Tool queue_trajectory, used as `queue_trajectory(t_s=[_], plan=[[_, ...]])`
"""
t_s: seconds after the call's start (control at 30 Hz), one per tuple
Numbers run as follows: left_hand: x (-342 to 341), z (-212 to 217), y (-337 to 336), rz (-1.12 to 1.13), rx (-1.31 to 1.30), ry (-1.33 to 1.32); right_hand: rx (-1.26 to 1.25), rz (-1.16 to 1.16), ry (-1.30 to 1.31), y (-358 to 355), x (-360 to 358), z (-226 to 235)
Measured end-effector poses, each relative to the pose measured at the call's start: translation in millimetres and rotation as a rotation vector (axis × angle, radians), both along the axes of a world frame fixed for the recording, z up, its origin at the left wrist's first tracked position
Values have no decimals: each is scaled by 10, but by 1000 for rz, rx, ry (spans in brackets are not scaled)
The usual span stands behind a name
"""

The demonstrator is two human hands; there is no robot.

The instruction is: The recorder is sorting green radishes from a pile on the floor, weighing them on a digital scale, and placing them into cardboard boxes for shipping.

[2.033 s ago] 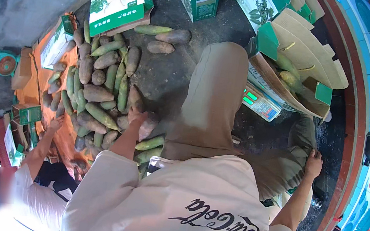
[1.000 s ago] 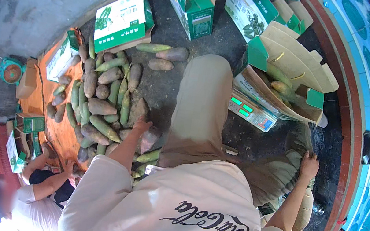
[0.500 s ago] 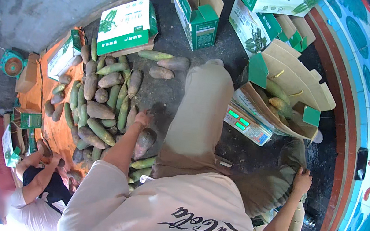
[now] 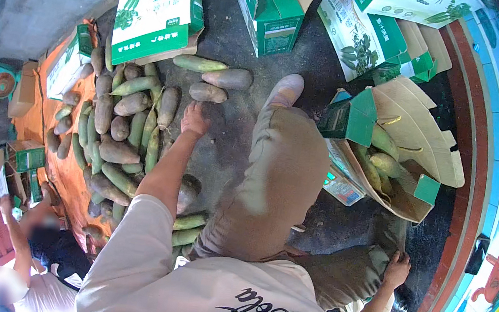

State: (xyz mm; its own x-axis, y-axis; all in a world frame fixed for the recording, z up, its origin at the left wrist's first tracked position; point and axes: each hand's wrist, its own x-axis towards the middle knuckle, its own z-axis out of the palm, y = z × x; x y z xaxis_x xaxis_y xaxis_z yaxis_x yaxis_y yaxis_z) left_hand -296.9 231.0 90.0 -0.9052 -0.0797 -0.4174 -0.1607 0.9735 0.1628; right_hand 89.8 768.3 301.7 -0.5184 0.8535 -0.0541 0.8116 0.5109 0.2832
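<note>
Heap of green and brown long vegetables (image 4: 119,131) spread on the dark floor (image 4: 239,46), within arm's reach for sorting. Open green-white carton (image 4: 390,150) sits beside the knee, part-filled. Left hand (image 4: 194,119) reaches to heap's edge, touching the vegetables, fingers curled, grip unclear. Right hand (image 4: 397,271) rests spread on trouser leg, bracing.

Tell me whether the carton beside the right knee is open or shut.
Open. The carton has its flaps spread wide, and several green radishes show inside it.
</note>
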Motion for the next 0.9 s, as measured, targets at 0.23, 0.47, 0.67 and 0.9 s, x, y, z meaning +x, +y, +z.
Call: queue_trajectory(t_s=[0.23,0.47,0.67,0.9], plan=[[-482,-144,75,-36,-109,-67,-1,43,-8,128,70,-128],[-737,-121,124,-122,-249,-129,-12,41,-22,82,-28,-79],[-722,152,334,-296,-576,-212,-33,-4,-49,64,-55,-68],[-404,-291,225,-607,-451,-2,-53,8,-64,64,-77,-54]])
